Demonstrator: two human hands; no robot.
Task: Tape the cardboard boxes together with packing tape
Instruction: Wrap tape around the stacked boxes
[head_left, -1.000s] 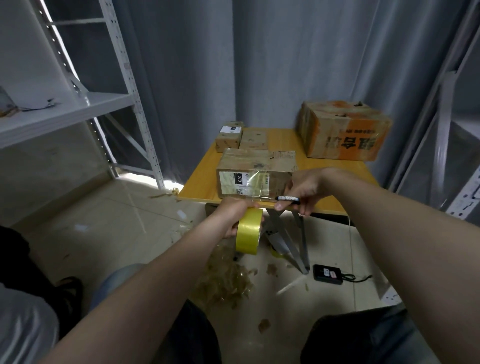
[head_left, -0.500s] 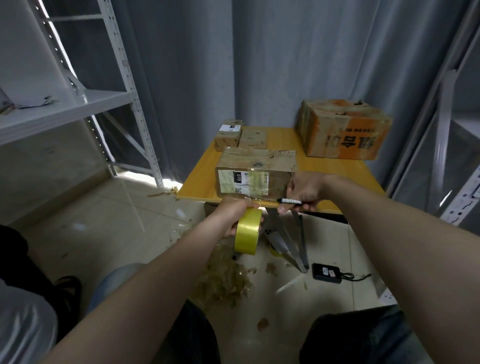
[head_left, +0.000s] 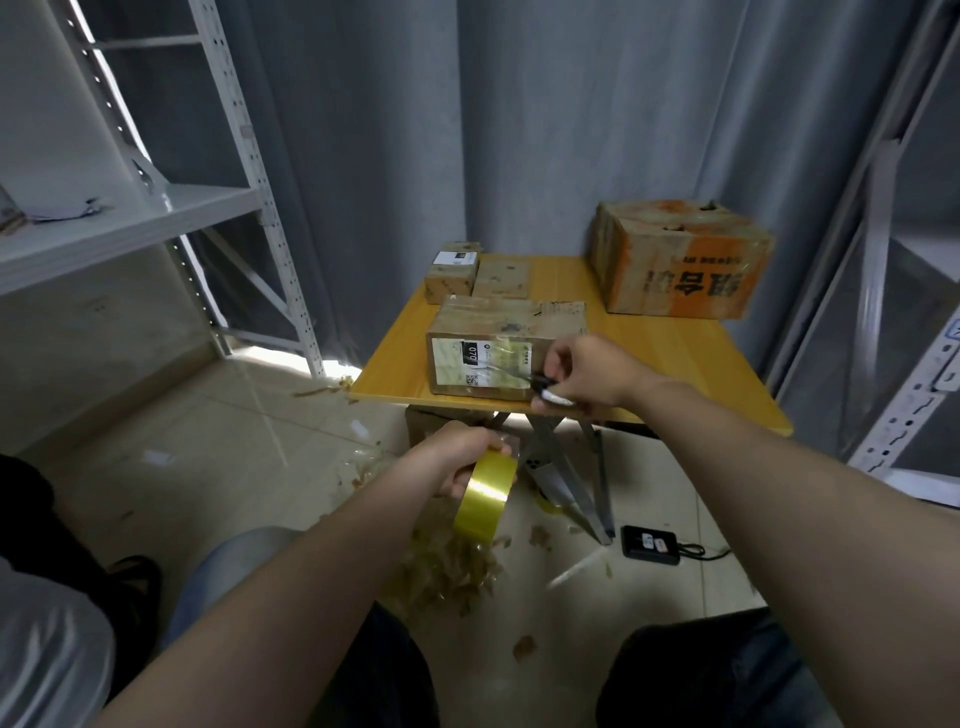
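Compared with half a second ago: left hand (head_left: 457, 460) lower, now well under the table edge and apart from the box. Fingers curled tight round the yellow tape roll (head_left: 485, 501), the roll standing on edge just below the knuckles. Right hand (head_left: 589, 371) higher than before, moved up from the lower right corner of the box onto its front face. Thumb and fingers pinching a small black tool (head_left: 545, 387), its dark tip touching the shiny clear tape over the label. Box (head_left: 511, 322) itself in the same place as before, at the near edge of the table, label side toward the camera.

Then the surface. Yellow-orange table (head_left: 675, 364) on crossed metal legs (head_left: 566, 478). Just behind the box, a small box with a white label (head_left: 451, 278) and a plain small box (head_left: 501, 279), side by side and touching. At the far right corner, a large box (head_left: 680, 260) with orange print, apart from the others.

Around the table, from the left: a white metal shelf (head_left: 130, 223) with some paper on it, a grey curtain (head_left: 519, 130) hanging behind, another pale metal rack (head_left: 909, 364) on the right.

On the tiled floor, a heap of brownish tape scraps (head_left: 447, 564) under the tape roll. Right of the table legs, a small black device (head_left: 650, 544) with a cable.
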